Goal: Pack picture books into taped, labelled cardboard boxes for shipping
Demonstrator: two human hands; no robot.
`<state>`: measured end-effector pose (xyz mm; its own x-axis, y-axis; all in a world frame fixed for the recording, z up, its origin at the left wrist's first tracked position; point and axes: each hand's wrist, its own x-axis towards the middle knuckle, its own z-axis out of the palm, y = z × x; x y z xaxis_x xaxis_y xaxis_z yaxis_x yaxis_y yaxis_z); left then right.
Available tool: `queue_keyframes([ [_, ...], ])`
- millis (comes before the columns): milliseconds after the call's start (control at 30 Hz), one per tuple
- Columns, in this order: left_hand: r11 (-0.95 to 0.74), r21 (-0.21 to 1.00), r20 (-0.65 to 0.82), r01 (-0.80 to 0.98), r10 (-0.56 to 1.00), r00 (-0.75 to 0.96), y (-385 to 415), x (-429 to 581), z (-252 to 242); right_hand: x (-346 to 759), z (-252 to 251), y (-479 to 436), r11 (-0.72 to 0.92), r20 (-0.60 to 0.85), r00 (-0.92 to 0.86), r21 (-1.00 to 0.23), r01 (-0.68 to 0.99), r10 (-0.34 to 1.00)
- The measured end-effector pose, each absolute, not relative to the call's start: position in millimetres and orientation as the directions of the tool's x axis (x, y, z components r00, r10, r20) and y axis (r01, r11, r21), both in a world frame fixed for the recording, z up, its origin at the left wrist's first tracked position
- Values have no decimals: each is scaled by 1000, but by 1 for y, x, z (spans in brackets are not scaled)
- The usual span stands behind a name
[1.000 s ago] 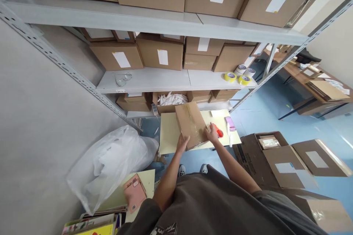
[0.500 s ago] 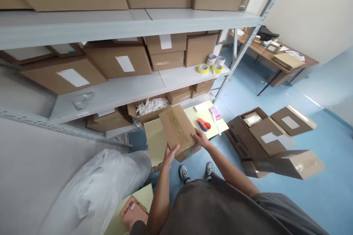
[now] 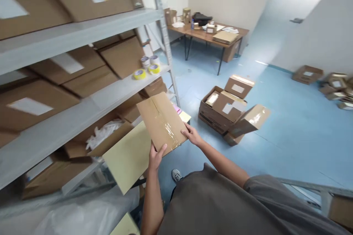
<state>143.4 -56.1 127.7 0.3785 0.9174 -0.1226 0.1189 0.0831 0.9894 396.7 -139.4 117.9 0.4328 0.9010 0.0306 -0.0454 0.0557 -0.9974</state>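
Note:
Between my two hands is a taped cardboard box (image 3: 162, 121), its top crossed by shiny clear tape. My left hand (image 3: 156, 157) grips its near left corner, thumb on top. On the near right side my right hand (image 3: 192, 134) holds the edge, thumb also on top. The box is tilted and hides part of the pale yellow tabletop (image 3: 129, 154) behind it. The fingers under the box are mostly hidden. A bit of a pink item (image 3: 177, 108) shows past the box's right side.
Metal shelving (image 3: 110, 93) with cartons and several tape rolls (image 3: 139, 74) stands on my left. An open carton (image 3: 103, 136) there holds white items. Ahead right, a stack of cartons (image 3: 223, 112) rests on the blue floor. Farther off stands a wooden table (image 3: 202, 36). A metal frame (image 3: 317, 187) is at lower right.
My view has swung to the right, bringing more floor and the far wall into sight. The box has stayed in both hands and shows more of its top. The red-and-blue tape dispenser is now hidden.

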Motion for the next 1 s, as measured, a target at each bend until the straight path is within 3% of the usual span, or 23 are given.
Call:
queue_keyframes([
  [233, 43, 990, -120, 133, 752, 648, -122, 322, 145, 537, 124, -282, 102, 47, 695, -994, -38, 718],
  [500, 45, 986, -168, 163, 360, 918, -185, 521, 140, 639, 109, -422, 49, -17, 945, -998, -35, 325],
  [767, 7, 985, -170, 171, -17, 985, -215, 672, 118, 698, 104, -483, -29, -39, 999, -999, -40, -15],
  [1000, 21, 983, -173, 183, -238, 956, -255, 760, 108, 731, 108, -522, -49, -65, 969, -996, -79, -240],
])
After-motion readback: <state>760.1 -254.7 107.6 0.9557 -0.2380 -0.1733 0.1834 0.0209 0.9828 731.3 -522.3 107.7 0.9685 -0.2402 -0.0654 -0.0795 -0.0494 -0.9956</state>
